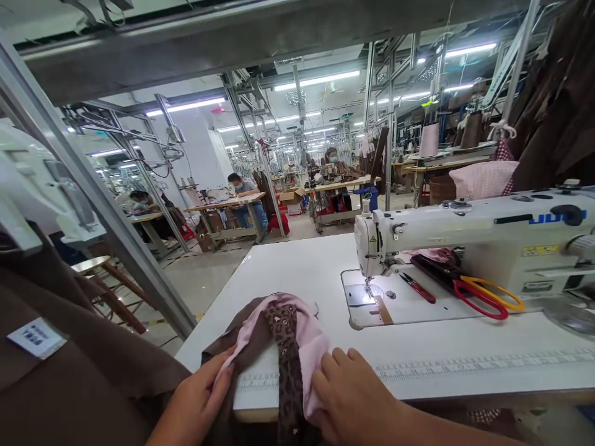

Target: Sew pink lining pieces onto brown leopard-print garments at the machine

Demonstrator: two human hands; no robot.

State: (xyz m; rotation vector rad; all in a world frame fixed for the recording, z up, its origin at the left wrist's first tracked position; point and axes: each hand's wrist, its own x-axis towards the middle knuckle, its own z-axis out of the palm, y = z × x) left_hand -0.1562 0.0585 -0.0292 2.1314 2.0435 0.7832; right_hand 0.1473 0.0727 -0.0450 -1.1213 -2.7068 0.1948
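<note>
A leopard-print strip (287,347) is laid lengthwise, near to far, over pink knit fabric (312,347) backed by brown woollen cloth (246,328), on a white sewing table (297,272). The strip is lying nearer the right hand (353,396), whose fingers are spread flat on the pink knit. The left hand (195,402) is pressed against the pink edge; whether it is pinched cannot be told. Far right, a sewing machine (465,238) and red-and-yellow-handled scissors (483,297) are placed.
</note>
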